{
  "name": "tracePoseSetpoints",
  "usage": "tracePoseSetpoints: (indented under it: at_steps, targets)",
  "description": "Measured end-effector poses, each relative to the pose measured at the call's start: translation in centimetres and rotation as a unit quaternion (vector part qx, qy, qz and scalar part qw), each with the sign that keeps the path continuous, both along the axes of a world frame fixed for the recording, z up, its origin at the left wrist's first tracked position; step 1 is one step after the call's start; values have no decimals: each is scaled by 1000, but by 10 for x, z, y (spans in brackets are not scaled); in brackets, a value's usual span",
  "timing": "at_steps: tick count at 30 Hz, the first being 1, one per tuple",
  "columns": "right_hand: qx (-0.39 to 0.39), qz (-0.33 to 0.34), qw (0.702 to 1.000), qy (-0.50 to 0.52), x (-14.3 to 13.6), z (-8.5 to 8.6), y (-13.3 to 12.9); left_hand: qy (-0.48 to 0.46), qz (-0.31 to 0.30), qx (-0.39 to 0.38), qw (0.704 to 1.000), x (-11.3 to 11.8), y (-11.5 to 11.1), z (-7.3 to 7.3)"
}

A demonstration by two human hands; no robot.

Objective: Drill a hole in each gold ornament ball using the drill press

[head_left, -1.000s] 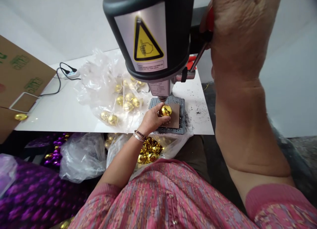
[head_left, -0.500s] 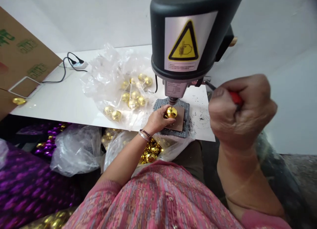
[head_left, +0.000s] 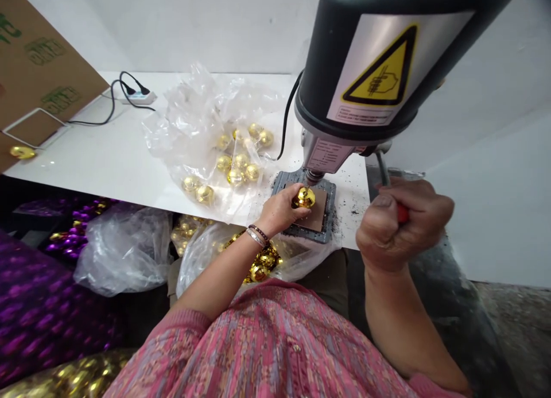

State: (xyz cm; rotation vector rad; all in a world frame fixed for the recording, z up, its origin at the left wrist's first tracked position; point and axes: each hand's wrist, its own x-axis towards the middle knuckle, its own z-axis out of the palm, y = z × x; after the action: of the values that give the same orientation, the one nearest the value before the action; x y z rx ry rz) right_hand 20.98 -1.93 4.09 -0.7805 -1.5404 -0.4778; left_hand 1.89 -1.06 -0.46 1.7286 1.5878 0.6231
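My left hand (head_left: 284,209) pinches a shiny gold ball (head_left: 306,197) between thumb and fingers. The ball rests on a brown board (head_left: 316,219) on the grey base (head_left: 330,200) of a drill press (head_left: 357,65). Right above the ball is the drill chuck (head_left: 314,176), its bit at the ball's top; whether it has gone in I cannot tell. My right hand (head_left: 402,223) is closed around the red-gripped lever (head_left: 383,167) on the press's right side.
A clear plastic bag (head_left: 181,119) with several gold balls (head_left: 241,161) lies on the white table (head_left: 107,171). Behind it is a power strip (head_left: 140,95) with black cords. Dark shavings surround the base. Bags of gold and purple ornaments (head_left: 47,306) sit below the table's front edge.
My right hand has pulled the lever down and toward the press. My left hand still holds the ball under the chuck. The view has shifted, bringing the press head further right.
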Motion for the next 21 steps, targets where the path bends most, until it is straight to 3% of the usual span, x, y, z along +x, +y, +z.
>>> tracePoseSetpoints:
  at_steps: [12, 15, 18, 21]
  targets:
    - [-18, 6, 999, 48, -4, -30, 9, -16, -2, 12, 1000, 0, 0, -10]
    - [5, 9, 997, 71, -6, -13, 8, -44, 1, 14, 999, 0, 1, -14]
    - [-7, -24, 994, 106, -8, 24, 8, -58, 7, 16, 998, 2, 2, -14]
    - [-78, -40, 984, 153, -9, 60, 13, -84, 22, 23, 996, 0, -4, -10]
